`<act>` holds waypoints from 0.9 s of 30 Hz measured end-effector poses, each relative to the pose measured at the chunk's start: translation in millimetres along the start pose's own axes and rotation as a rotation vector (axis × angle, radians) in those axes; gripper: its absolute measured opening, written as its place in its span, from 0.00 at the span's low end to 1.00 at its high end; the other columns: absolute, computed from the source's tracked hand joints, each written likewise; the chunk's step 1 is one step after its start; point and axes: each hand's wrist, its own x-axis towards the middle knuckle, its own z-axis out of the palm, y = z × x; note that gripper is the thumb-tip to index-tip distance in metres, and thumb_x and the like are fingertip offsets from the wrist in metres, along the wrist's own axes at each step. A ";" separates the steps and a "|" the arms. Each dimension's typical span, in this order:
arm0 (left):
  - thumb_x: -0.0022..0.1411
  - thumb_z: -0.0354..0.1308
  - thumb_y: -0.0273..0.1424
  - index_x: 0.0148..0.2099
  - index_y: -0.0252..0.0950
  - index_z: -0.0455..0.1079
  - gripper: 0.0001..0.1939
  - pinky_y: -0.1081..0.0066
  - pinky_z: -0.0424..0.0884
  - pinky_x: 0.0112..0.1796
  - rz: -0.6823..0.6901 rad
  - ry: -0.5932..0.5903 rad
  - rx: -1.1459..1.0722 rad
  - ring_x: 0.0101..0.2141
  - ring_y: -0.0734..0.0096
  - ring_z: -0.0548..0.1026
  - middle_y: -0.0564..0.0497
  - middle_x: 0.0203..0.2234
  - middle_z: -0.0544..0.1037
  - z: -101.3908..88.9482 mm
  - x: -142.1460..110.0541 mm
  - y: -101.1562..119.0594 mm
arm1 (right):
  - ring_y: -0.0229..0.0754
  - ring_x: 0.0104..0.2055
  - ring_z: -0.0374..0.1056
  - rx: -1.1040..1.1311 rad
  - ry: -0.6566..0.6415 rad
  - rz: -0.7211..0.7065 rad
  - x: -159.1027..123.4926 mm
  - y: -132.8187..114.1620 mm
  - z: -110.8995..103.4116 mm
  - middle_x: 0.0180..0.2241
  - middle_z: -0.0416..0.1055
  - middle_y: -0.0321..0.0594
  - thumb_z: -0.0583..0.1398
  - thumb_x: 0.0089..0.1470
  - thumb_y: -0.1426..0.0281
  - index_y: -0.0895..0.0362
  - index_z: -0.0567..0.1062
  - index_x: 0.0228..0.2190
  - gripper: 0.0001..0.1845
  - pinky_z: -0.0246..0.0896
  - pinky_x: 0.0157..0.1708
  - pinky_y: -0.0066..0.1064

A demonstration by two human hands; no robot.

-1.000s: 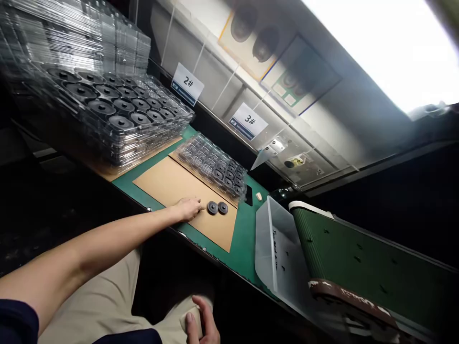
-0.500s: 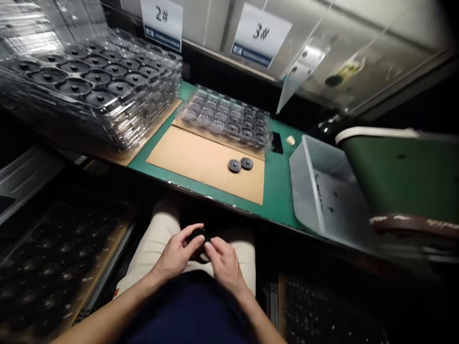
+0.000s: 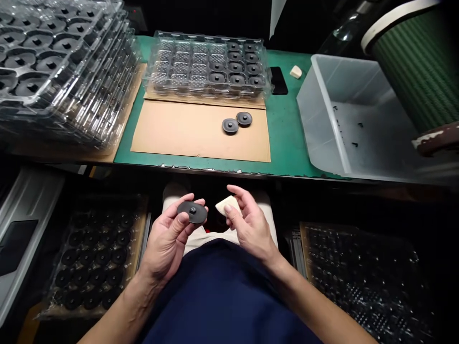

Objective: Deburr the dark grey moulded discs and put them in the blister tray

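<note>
Over my lap, my left hand (image 3: 168, 234) grips a black oval disc (image 3: 192, 212) by its rim, its small central stub facing up. My right hand (image 3: 251, 224) pinches a cream-coloured wedge (image 3: 228, 205), which looks like a sponge, between thumb and fingers. A small gap separates the wedge from the disc. Ahead on the bench, two similar dark discs (image 3: 230, 126) lie side by side on a cardboard sheet (image 3: 179, 129). Behind them a clear plastic tray (image 3: 172, 86) holds several discs in its right-hand pockets.
Stacked clear trays (image 3: 96, 91) with discs stand at the left. At the right are a translucent bin (image 3: 322, 114) with small dark bits and a green ribbed cylinder (image 3: 419, 71). A second cream piece (image 3: 296, 72) lies near a black slab (image 3: 278, 80). Lower trays flank my legs.
My hands have moved apart, and the disc and cream wedge now show clearly between them. The view has turned and levelled, so the bench appears higher and straighter.
</note>
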 end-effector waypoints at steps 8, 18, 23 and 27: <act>0.55 0.77 0.40 0.60 0.38 0.75 0.33 0.75 0.76 0.52 0.049 -0.036 0.050 0.54 0.59 0.78 0.40 0.55 0.79 16.7 -7.7 8.4 | 0.40 0.42 0.72 -0.378 -0.065 -0.432 -13.9 -54.4 -7.2 0.45 0.76 0.41 0.62 0.67 0.72 0.56 0.74 0.55 0.15 0.69 0.45 0.31; 0.58 0.76 0.33 0.60 0.38 0.75 0.29 0.73 0.76 0.54 0.164 -0.054 0.000 0.53 0.61 0.79 0.40 0.57 0.78 20.3 -14.6 12.3 | 0.38 0.38 0.69 -0.411 -0.035 -0.499 -21.2 -61.1 1.8 0.40 0.72 0.38 0.61 0.66 0.74 0.57 0.73 0.52 0.13 0.65 0.40 0.30; 0.59 0.75 0.33 0.61 0.39 0.75 0.29 0.74 0.76 0.53 0.181 -0.077 0.005 0.54 0.61 0.78 0.39 0.58 0.76 19.5 -15.5 13.6 | 0.37 0.38 0.68 -0.388 -0.064 -0.483 -23.4 -64.3 4.5 0.41 0.71 0.37 0.61 0.66 0.74 0.57 0.72 0.52 0.13 0.66 0.41 0.29; 0.58 0.75 0.33 0.61 0.40 0.74 0.30 0.71 0.76 0.55 0.206 -0.076 0.011 0.55 0.58 0.78 0.40 0.59 0.75 19.3 -16.7 14.3 | 0.37 0.39 0.69 -0.404 -0.031 -0.474 -24.9 -64.9 5.7 0.41 0.71 0.37 0.61 0.66 0.74 0.57 0.72 0.51 0.12 0.66 0.41 0.29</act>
